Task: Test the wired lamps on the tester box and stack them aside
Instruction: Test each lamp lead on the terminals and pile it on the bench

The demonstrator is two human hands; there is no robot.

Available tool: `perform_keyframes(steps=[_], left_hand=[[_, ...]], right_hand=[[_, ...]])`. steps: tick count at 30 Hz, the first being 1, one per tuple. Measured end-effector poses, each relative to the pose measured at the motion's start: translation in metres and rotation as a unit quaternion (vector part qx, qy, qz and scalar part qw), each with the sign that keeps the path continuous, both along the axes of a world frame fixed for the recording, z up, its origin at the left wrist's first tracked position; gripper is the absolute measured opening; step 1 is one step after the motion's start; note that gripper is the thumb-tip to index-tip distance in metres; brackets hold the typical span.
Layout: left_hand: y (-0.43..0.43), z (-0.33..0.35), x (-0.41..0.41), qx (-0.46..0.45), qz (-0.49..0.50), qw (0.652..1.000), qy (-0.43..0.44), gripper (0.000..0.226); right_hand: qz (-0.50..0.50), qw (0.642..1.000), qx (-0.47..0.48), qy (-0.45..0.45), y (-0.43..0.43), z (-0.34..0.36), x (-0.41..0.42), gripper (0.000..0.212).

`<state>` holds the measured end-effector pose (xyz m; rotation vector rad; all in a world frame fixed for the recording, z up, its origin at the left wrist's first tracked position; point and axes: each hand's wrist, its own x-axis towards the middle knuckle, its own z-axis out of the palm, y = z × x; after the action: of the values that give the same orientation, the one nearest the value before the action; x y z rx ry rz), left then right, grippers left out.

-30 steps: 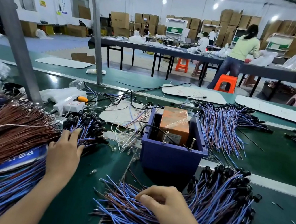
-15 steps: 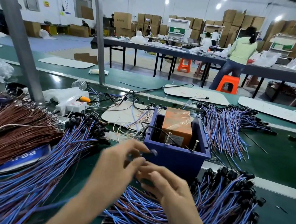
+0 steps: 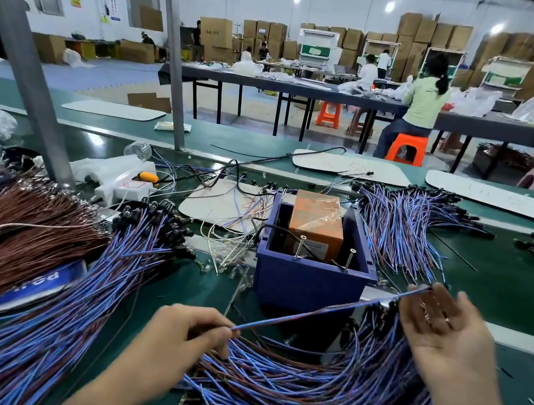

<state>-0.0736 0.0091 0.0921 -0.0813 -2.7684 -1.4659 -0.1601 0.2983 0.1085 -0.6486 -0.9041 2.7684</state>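
Note:
One blue-wired lamp (image 3: 322, 311) stretches straight in front of the blue tester box (image 3: 308, 288). My left hand (image 3: 190, 333) pinches its near end. My right hand (image 3: 441, 322), palm up with fingers spread, holds the far end at its fingertips, to the right of the box. The box holds an orange block (image 3: 318, 220) and two upright screws (image 3: 300, 247) at its front rim. Under my hands lies a pile of blue-wired lamps (image 3: 315, 403) with black heads at the right. A stack of the same lamps (image 3: 71, 294) fans out at the left.
Brown wires (image 3: 11, 233) lie at the far left over a blue label. Another blue-wired bundle (image 3: 403, 229) is behind the box on the right. A white power strip (image 3: 122, 187) and loose cables sit behind; a metal post (image 3: 34, 81) rises at left. People work at far tables.
My left hand left the stack at the left and met my right hand in front of the box. Both hands have since drawn apart, pulling one wired lamp straight between them.

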Motion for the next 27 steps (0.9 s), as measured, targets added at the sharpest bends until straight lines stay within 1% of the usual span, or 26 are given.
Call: perform_keyframes(steps=[1,2,3,4,5,6,7,8,9,10,11,12,13,14,15,16,17,18,19,20,22,24,25,27], left_hand=[[-0.007,0.001,0.001,-0.001,0.004,1.000,-0.004,0.017],[-0.013,0.003,0.001,0.006,0.008,1.000,-0.009,0.016],[-0.018,0.004,0.001,0.019,0.014,1.000,-0.011,0.014],[-0.021,0.006,0.000,0.040,0.021,0.999,-0.012,0.013],[-0.022,0.009,0.000,0.070,0.027,0.997,-0.012,0.012],[-0.023,0.011,-0.001,0.104,0.029,0.994,-0.011,0.013],[-0.022,0.014,-0.002,0.132,0.028,0.991,-0.013,0.012],[-0.020,0.017,-0.003,0.149,0.020,0.988,-0.017,0.010],[-0.016,0.021,-0.004,0.156,0.007,0.987,-0.021,0.007],[-0.012,0.024,-0.005,0.159,-0.009,0.987,-0.025,0.004],[-0.007,0.027,-0.007,0.163,-0.023,0.986,-0.025,0.003],[-0.001,0.029,-0.008,0.169,-0.034,0.985,-0.022,0.003],[0.005,0.032,-0.010,0.173,-0.043,0.984,-0.018,0.004],[0.011,0.034,-0.013,0.179,-0.052,0.982,-0.014,0.004],[0.018,0.037,-0.015,0.190,-0.060,0.980,-0.010,0.004],[0.023,0.040,-0.018,0.203,-0.064,0.977,-0.006,0.003],[0.028,0.041,-0.021,0.215,-0.068,0.974,-0.002,0.004],[0.032,0.042,-0.025,0.229,-0.070,0.971,0.002,0.009],[0.036,0.043,-0.028,0.248,-0.067,0.966,0.002,0.015],[0.040,0.042,-0.031,0.269,-0.059,0.961,-0.002,0.017],[0.051,0.037,-0.036,0.318,-0.044,0.947,-0.023,0.016],[0.062,0.029,-0.042,0.352,-0.029,0.934,-0.052,0.007],[0.067,0.025,-0.046,0.351,-0.022,0.934,-0.058,0.006],[0.073,0.018,-0.054,0.340,-0.009,0.938,-0.071,0.011]], right_hand=[[-0.012,1.000,0.021,0.005,0.005,-0.001,-0.002,0.024],[-0.022,0.997,0.080,0.009,0.010,-0.002,-0.004,0.018],[-0.030,0.984,0.176,0.010,0.014,-0.002,-0.003,0.011],[-0.039,0.955,0.294,0.006,0.016,-0.004,-0.002,0.011],[-0.042,0.919,0.392,-0.005,0.016,-0.008,-0.001,0.012],[-0.034,0.882,0.470,-0.020,0.016,-0.011,0.000,0.012],[-0.020,0.838,0.544,-0.037,0.013,-0.013,0.001,0.013],[0.000,0.781,0.621,-0.062,0.007,-0.012,0.002,0.013],[0.015,0.724,0.684,-0.083,0.002,-0.011,0.003,0.013],[0.021,0.683,0.725,-0.090,-0.004,-0.008,0.006,0.014],[0.018,0.657,0.750,-0.077,-0.011,-0.003,0.010,0.015],[0.015,0.651,0.758,-0.045,-0.019,0.002,0.015,0.015],[0.028,0.662,0.749,0.007,-0.028,0.007,0.021,0.013],[0.063,0.681,0.726,0.071,-0.036,0.012,0.028,0.010],[0.125,0.694,0.696,0.134,-0.045,0.016,0.036,0.009],[0.196,0.695,0.666,0.188,-0.055,0.019,0.044,0.010],[0.244,0.686,0.647,0.225,-0.063,0.020,0.050,0.010],[0.264,0.676,0.642,0.246,-0.069,0.019,0.054,0.011],[0.263,0.673,0.642,0.257,-0.073,0.017,0.055,0.011],[0.251,0.680,0.639,0.258,-0.076,0.014,0.055,0.013],[0.229,0.717,0.611,0.247,-0.076,0.009,0.052,0.016],[0.213,0.747,0.586,0.232,-0.076,0.005,0.051,0.019],[0.207,0.761,0.574,0.220,-0.075,0.003,0.051,0.021],[0.191,0.801,0.541,0.171,-0.074,-0.004,0.046,0.024]])
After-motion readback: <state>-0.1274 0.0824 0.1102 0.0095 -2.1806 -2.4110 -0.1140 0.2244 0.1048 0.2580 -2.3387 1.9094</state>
